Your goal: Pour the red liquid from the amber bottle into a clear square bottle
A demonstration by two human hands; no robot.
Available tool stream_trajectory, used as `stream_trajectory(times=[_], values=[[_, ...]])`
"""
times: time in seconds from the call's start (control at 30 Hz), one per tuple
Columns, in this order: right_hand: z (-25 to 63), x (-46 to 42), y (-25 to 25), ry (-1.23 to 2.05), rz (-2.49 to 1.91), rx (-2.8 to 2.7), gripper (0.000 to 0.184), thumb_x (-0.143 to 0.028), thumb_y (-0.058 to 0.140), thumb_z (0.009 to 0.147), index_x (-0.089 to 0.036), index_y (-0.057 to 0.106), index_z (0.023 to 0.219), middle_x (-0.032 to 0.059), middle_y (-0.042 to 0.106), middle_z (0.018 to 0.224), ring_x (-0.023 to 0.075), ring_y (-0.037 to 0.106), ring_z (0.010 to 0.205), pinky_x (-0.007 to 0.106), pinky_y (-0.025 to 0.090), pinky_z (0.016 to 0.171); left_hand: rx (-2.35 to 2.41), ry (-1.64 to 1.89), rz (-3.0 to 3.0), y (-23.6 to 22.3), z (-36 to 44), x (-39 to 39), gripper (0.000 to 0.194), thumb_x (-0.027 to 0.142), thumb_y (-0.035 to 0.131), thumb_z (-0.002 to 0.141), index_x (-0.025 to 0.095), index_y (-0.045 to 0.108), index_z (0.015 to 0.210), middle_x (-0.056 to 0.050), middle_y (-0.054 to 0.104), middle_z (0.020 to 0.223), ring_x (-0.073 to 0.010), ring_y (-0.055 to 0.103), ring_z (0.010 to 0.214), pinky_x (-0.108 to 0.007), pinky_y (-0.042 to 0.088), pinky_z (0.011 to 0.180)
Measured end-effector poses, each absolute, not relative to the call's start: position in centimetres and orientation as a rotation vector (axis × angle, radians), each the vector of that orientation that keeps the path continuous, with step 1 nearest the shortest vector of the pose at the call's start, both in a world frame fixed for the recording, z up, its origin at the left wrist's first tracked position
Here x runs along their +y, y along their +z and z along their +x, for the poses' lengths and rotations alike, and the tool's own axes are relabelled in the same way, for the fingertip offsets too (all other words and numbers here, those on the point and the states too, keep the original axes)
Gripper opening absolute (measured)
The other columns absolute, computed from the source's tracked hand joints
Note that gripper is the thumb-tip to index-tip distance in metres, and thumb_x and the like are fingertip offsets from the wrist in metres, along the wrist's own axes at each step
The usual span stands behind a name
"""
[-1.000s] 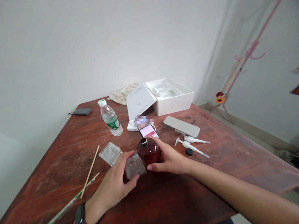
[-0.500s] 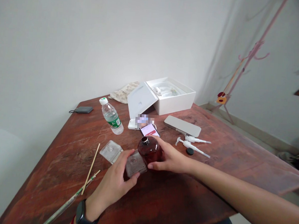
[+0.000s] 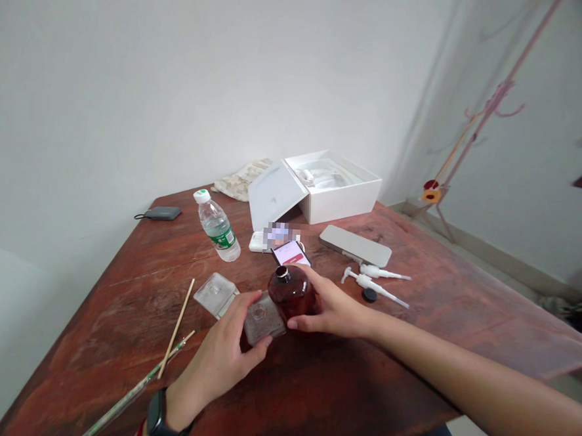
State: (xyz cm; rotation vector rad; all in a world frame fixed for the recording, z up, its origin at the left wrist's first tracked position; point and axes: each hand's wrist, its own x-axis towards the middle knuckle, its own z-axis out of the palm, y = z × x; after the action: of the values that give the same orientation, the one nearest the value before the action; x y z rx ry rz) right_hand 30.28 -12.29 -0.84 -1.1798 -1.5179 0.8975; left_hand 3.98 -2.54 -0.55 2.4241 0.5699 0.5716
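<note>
My right hand [image 3: 333, 306] grips a dark brown bottle [image 3: 294, 290] with an uncapped neck, tilted a little to the left. Beside it, my left hand [image 3: 228, 346] holds a clear, flat-sided square container [image 3: 264, 320] with a round mark on its top, between thumb and fingers. The two containers sit against each other or nearly so; I cannot tell whether they touch. Left of them a second clear square container [image 3: 216, 292] lies on the table, partly behind my left fingers. Two white pump heads [image 3: 378, 289] and a black cap [image 3: 369, 295] lie right of the brown bottle.
The wooden table [image 3: 133, 287] carries a water bottle [image 3: 218, 230], a phone [image 3: 290, 253], a grey case [image 3: 356, 245] and an open white box [image 3: 344, 195]. A chopstick [image 3: 179, 323] and a wrapped stick [image 3: 137, 389] lie at left. A power bank [image 3: 162, 213] is far left.
</note>
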Motion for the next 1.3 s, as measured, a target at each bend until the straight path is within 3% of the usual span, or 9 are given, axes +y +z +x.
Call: stream_trajectory(times=[1.3], values=[[30.45, -12.45, -0.54, 0.881, -1.193, -1.543, 0.094, -0.050, 0.097, 0.079, -0.021, 0.049, 0.155, 0.0163, 0.070, 0.147, 0.0373, 0.068, 0.136, 0.054, 0.051, 0.121, 0.561, 0.568, 2.432, -0.57, 3.89, -2.59, 0.063, 0.027, 0.067, 0.097, 0.025, 0.044, 0.156, -0.017, 0.064, 0.149, -0.0354, 0.067, 0.136, -0.057, 0.055, 0.116]])
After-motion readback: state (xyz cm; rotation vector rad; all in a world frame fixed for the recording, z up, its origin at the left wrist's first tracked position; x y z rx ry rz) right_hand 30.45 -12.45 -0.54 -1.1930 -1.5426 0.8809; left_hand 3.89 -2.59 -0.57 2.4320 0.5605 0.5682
